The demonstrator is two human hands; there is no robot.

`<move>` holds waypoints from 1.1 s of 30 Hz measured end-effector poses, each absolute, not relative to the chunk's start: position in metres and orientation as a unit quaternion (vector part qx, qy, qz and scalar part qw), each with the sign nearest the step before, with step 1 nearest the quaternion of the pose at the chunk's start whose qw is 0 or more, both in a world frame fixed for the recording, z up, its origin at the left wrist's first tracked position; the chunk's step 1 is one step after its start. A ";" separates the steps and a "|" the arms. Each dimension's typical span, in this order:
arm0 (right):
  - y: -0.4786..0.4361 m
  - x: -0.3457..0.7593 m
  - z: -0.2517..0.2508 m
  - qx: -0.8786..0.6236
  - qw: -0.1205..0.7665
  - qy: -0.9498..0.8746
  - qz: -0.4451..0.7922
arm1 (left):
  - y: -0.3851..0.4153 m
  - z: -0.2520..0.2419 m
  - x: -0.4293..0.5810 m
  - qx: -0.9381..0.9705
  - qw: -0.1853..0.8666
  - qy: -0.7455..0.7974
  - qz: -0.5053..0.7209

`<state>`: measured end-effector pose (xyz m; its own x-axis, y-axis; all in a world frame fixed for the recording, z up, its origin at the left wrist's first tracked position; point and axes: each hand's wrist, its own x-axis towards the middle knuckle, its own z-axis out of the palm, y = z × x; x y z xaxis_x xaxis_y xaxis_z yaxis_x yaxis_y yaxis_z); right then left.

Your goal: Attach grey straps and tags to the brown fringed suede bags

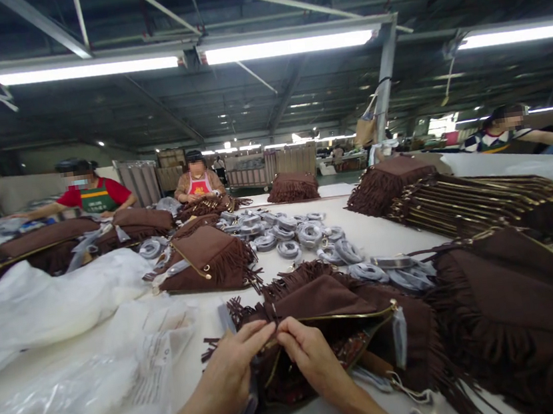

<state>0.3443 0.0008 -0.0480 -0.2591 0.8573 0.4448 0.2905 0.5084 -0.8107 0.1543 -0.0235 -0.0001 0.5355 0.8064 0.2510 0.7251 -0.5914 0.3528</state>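
Note:
A brown fringed bag (328,298) lies in front of me with its gold zipper open, showing a patterned lining. My left hand (230,367) is at the bag's left end, its fingers closed together on the edge near the zipper end. My right hand (306,348) pinches the same spot, fingertips almost touching those of the left. What exactly sits between the fingertips is too small to make out. A plastic-wrapped zipper pull (400,336) hangs at the right end of the zipper.
Wrapped strap coils (289,249) spread beyond the bag. More fringed bags are at the left (206,256), the right (524,297) and stacked behind (477,196). Clear plastic bags (74,366) cover the table's left side. Co-workers (197,183) are across the table.

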 end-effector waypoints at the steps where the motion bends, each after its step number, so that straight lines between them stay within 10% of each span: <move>1: 0.001 0.345 -0.048 -0.395 0.468 -0.731 0.301 | -0.022 -0.002 0.157 0.871 0.110 0.438 0.193; 33: -0.008 0.339 -0.047 -0.409 0.443 -0.703 0.377 | -0.006 -0.014 0.181 0.771 -0.069 0.577 0.260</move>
<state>0.3389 -0.0076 -0.0473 -0.2727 0.9090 0.3152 0.2406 0.3817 -0.8924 0.1810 -0.0065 -0.0142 0.1997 0.8537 0.4810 0.9258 -0.3252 0.1928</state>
